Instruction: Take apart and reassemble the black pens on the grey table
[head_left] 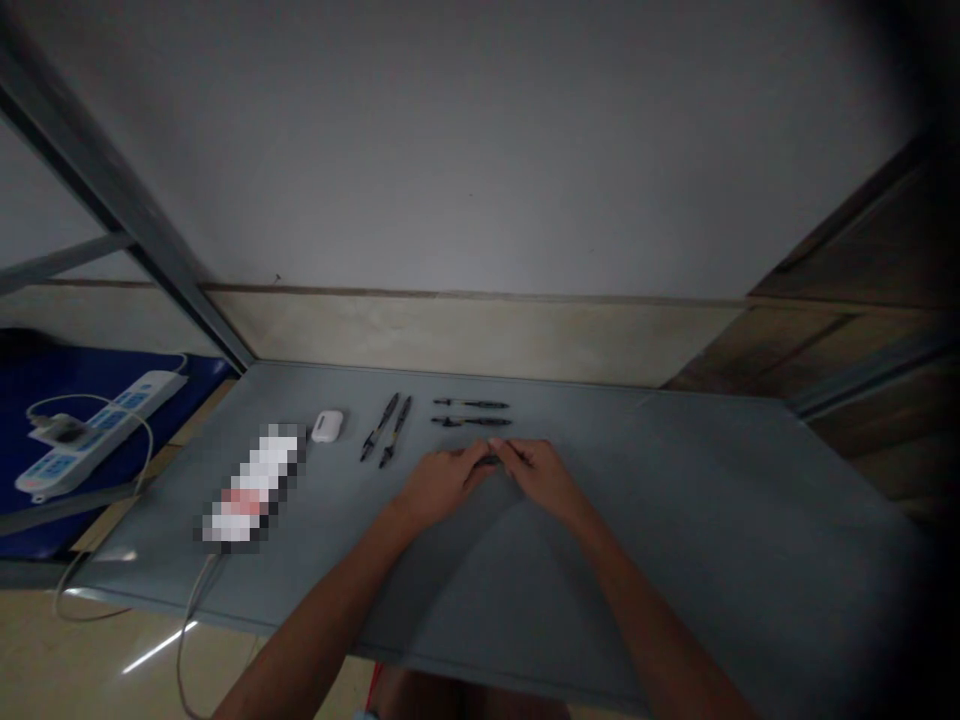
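Note:
My left hand point(448, 478) and my right hand point(541, 470) meet above the middle of the table point(675, 520), fingertips together. Both are closed around a slim dark thing point(490, 459), which looks like a black pen and is mostly covered by the fingers. Just beyond the hands, two black pens, the farther pen point(472, 404) and the nearer pen point(472, 422), lie sideways, about parallel. To their left, two more pens, the left pen point(379, 427) and the right pen point(396, 432), lie slanted side by side.
A white earbud case point(328, 426) lies left of the pens. Beside it is a blurred-out phone-like object point(251, 490) with a cable point(182, 640) running over the table's front edge. A white power strip point(101, 435) rests on a blue surface at far left. A wall point(480, 335) stands behind.

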